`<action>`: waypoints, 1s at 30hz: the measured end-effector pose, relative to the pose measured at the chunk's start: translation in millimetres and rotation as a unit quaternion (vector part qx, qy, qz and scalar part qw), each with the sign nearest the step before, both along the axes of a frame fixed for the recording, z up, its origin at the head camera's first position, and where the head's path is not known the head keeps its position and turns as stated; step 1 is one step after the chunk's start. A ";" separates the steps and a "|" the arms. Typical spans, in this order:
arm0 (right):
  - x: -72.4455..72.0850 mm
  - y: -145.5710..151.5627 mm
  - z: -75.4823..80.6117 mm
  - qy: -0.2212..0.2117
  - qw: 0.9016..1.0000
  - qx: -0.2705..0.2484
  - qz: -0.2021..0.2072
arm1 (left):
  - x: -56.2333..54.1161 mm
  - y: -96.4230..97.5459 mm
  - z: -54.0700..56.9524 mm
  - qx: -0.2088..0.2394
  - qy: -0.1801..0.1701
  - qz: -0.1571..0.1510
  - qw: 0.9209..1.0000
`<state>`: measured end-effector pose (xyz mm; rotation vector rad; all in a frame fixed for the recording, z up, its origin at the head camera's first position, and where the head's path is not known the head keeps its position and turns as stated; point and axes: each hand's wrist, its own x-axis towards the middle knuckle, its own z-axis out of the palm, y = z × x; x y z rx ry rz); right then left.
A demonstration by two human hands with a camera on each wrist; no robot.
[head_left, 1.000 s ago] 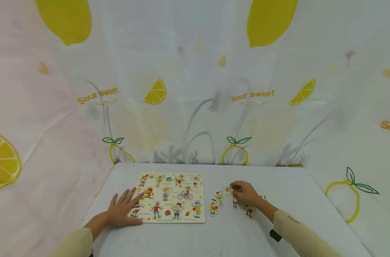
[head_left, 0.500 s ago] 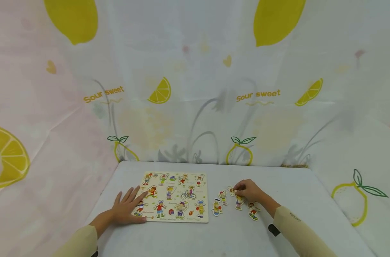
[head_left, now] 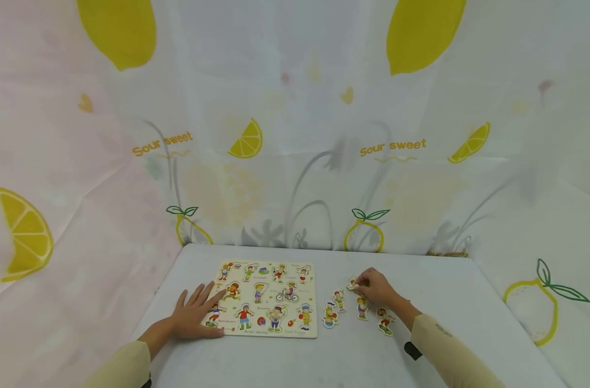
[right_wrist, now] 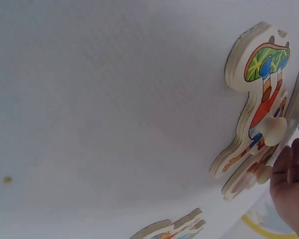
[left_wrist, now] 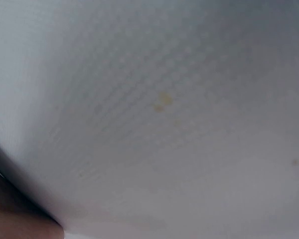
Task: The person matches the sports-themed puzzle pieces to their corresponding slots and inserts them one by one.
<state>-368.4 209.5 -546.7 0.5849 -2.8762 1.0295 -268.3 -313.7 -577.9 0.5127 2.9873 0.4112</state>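
Across the left edge of a pale wooden knob-puzzle board [head_left: 248, 326], printed with sports children, my left hand [head_left: 196, 318] rests with its fingers spread. To the right of the board, my right hand [head_left: 375, 286] pinches a small puzzle piece [head_left: 352, 283] between thumb and fingers. Its picture is mostly hidden by the fingertips. Nearest to that hand lies a child-figure piece [head_left: 362, 308], and below the wrist a skateboarder piece [head_left: 384, 321]. The right wrist view shows the skateboarder piece [right_wrist: 264, 99] with its round knob, and the curled fingers [right_wrist: 294, 164] beyond it.
Two more child-figure pieces, one in green [head_left: 339, 300] and one in yellow [head_left: 330, 315], lie between the board and the right hand. The white-covered table [head_left: 275, 364] meets a lemon-printed cloth backdrop [head_left: 285, 188] along its back and sides.
The head view has shifted slightly. My right hand has moved a little toward the back of the table with the pinched puzzle piece. My left hand stays on the board.
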 end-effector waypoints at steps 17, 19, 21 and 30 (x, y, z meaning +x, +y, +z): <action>-6.1 -50.7 -7.1 0.036 0.995 -0.086 -0.047 | -2.2 -1.1 -13.5 -0.027 -0.006 0.019 0.999; -5.8 -59.9 -7.3 0.037 0.993 -0.095 -0.052 | 0.4 1.5 -11.6 -0.018 -0.012 0.014 1.000; -6.8 -69.4 -6.1 0.039 0.992 -0.103 -0.057 | 1.8 4.3 -8.6 -0.012 -0.016 0.010 1.000; -23.4 -113.2 -2.4 0.025 0.991 -0.111 -0.073 | -1.0 1.5 -3.3 -0.020 -0.009 0.021 1.000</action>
